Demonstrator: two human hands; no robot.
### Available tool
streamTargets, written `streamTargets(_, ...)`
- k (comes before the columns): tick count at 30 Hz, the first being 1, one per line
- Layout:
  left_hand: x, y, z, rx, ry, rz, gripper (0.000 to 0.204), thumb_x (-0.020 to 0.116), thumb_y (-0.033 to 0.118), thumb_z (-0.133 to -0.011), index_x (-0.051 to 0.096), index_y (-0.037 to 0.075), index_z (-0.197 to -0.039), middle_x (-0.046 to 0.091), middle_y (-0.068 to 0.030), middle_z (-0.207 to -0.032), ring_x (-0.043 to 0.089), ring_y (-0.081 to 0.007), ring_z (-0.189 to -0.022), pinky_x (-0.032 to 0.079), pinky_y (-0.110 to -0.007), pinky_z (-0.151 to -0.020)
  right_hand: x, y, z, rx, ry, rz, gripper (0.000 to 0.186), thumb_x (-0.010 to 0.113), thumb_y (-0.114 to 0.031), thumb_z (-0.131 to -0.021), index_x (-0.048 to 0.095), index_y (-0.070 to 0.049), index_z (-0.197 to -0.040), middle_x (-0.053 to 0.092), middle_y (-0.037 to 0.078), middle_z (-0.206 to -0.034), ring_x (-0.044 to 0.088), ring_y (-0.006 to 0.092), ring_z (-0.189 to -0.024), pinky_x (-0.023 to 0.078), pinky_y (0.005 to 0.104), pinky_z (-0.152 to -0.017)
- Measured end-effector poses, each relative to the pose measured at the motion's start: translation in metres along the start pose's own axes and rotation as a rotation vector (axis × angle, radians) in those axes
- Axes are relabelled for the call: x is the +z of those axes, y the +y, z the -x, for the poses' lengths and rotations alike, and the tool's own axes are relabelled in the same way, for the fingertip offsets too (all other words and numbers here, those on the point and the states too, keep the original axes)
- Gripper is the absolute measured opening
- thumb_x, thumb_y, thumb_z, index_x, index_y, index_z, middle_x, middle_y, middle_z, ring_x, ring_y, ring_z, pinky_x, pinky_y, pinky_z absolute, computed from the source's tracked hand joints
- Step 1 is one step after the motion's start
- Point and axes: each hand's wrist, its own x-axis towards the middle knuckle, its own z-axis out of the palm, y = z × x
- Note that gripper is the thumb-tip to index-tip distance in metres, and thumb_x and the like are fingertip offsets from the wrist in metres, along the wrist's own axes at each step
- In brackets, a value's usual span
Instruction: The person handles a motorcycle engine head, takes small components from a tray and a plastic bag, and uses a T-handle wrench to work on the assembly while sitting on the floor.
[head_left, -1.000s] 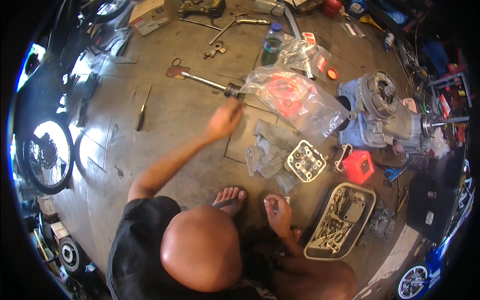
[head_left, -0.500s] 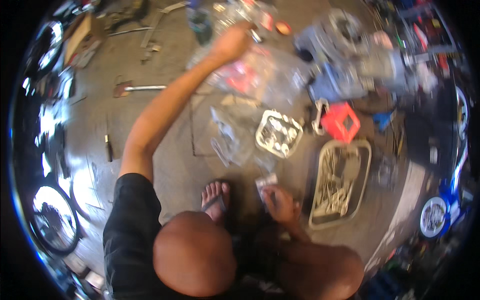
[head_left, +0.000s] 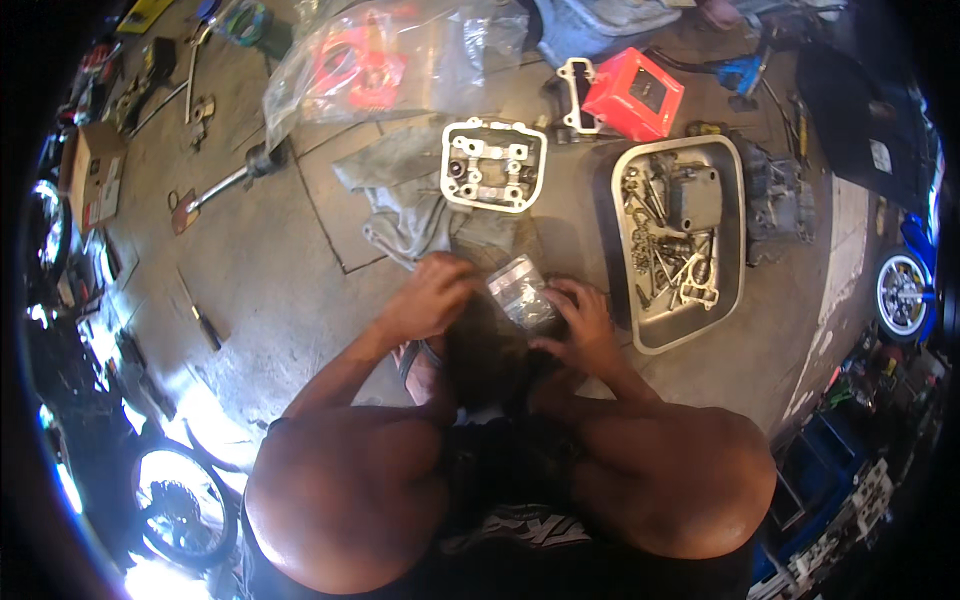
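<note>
My right hand (head_left: pixel 588 325) grips a small clear plastic packet (head_left: pixel 520 290) by its right side, thumb below and fingers along the edge. The packet has a pale label strip at its top; its contents are too blurred to name. Just left of it, my left hand (head_left: pixel 430 295) is closed, fingertips curled toward the packet but apart from it. Whatever those fingers may pinch is hidden. Beyond my hands, a metal cylinder head (head_left: pixel 493 167) rests beside a crumpled grey cloth (head_left: pixel 405 220).
A metal tray (head_left: pixel 738 250) of bolts and engine parts stands to the right, a red box (head_left: pixel 633 95) behind it. Plastic bags with red parts (head_left: pixel 360 65) lie farther off. On the left are a screwdriver (head_left: pixel 205 322) and a cardboard box (head_left: pixel 98 175).
My left hand has come back from the far plastic bags to beside the packet. My right hand keeps hold of the packet. The view has shifted.
</note>
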Motion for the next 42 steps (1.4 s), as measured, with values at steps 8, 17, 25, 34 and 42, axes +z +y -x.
streamTargets(8, 0.019, 0.02, -0.017, 0.009, -0.097, 0.077, 0.042, 0.065, 0.015, -0.091, 0.058, 0.014, -0.132, 0.051, -0.0099, -0.142, 0.046, -0.0291, -0.135, 0.03, -0.049, -0.116, 0.02, 0.01, -0.006, 0.32, -0.053, -0.504, 0.038, 0.076, -0.018, -0.087, 0.066, -0.006, -0.122, 0.067, 0.012, -0.105, 0.066, 0.0245, -0.095, 0.051, 0.0331, -0.089)
streamTargets(17, 0.036, 0.067, -0.045, -0.634, 0.166, 1.29, 0.038, 0.066, 0.016, -0.095, 0.055, 0.004, -0.129, 0.062, -0.0113, -0.126, 0.057, -0.025, -0.12, 0.041, -0.038, -0.104, 0.011, 0.019, -0.03, 0.215, 0.192, -0.579, 0.023, 0.064, -0.022, -0.101, 0.065, 0.0, -0.105, 0.07, 0.009, -0.089, 0.063, 0.0135, -0.08, 0.049, 0.0297, -0.073)
streamTargets(25, 0.052, 0.054, -0.034, -0.487, 0.16, 0.907, 0.041, 0.064, 0.021, -0.1, 0.052, 0.0, -0.134, 0.067, -0.0106, -0.117, 0.062, -0.0182, -0.108, 0.049, -0.034, -0.096, 0.012, -0.01, -0.047, 0.337, 0.309, -0.731, 0.021, 0.06, -0.02, -0.102, 0.064, 0.0, -0.107, 0.069, 0.011, -0.087, 0.064, 0.0164, -0.079, 0.053, 0.0325, -0.073)
streamTargets(34, 0.008, 0.053, -0.029, -0.41, 0.112, 0.717, 0.051, 0.07, 0.035, -0.096, 0.055, 0.001, -0.131, 0.07, -0.0232, -0.105, 0.07, -0.0307, -0.097, 0.053, -0.04, -0.086, 0.031, -0.026, -0.045, 0.223, 0.185, -0.801, 0.022, 0.06, -0.013, -0.101, 0.061, 0.0, -0.119, 0.067, 0.008, -0.097, 0.062, 0.0147, -0.088, 0.051, 0.0285, -0.076)
streamTargets(42, 0.021, 0.06, -0.021, -0.494, 0.33, 0.949, 0.072, 0.073, 0.018, -0.095, 0.025, 0.004, -0.148, 0.062, -0.0135, -0.119, 0.061, -0.0193, -0.107, 0.051, -0.034, -0.087, 0.027, -0.045, -0.053, -0.123, 0.45, -0.54, 0.05, 0.062, -0.008, -0.098, 0.04, -0.003, -0.143, 0.058, 0.017, -0.117, 0.056, 0.0239, -0.114, 0.045, 0.0325, -0.097)
